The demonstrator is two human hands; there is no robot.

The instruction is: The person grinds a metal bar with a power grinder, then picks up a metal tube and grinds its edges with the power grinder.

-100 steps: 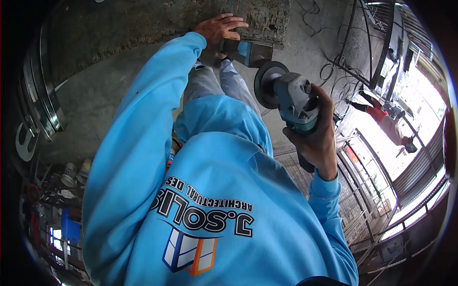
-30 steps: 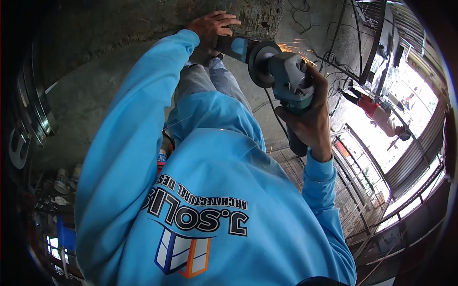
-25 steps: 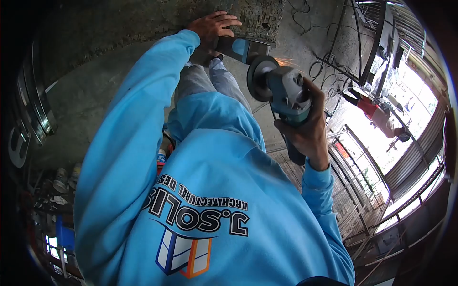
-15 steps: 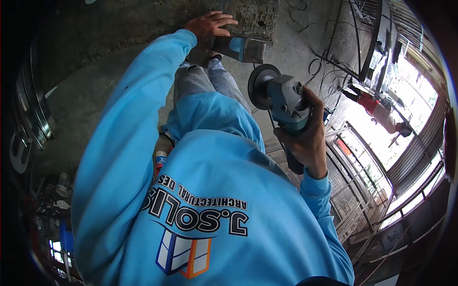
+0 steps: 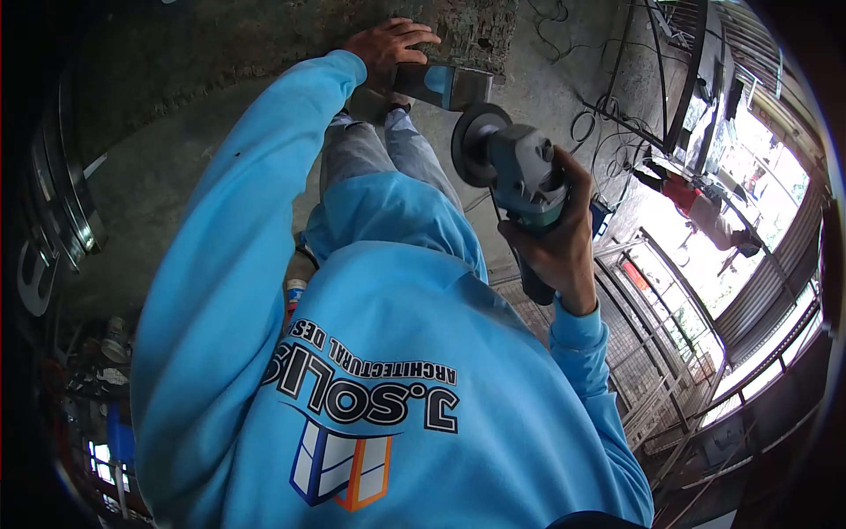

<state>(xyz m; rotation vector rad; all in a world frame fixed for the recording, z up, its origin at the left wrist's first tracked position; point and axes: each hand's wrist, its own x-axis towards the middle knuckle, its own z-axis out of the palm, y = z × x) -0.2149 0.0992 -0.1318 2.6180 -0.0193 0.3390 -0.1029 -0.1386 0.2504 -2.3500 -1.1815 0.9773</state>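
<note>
My left hand (image 5: 394, 44) lies with fingers spread at the worn edge of a bench-like surface (image 5: 471, 33), its thumb side touching a shiny metal piece (image 5: 423, 81). That piece juts out below the surface edge, with a squared end at the right. My right hand (image 5: 564, 231) is wrapped round the body of an angle grinder (image 5: 529, 167). The grinder's round disc (image 5: 480, 141) is just below the metal piece's right end; whether they touch is unclear.
Loose cables (image 5: 608, 132) lie on the concrete floor at the right. Beyond them a person in red (image 5: 683, 194) is near metal frames. Metal profiles (image 5: 75, 194) are at the far left. A small container (image 5: 296, 287) shows beside my waist. A mesh frame (image 5: 648, 326) stands at the right.
The grinder and my right hand have moved slightly left and up, bringing the disc closer to the metal piece. The metal piece has shifted a little; my left hand is nearly unchanged.
</note>
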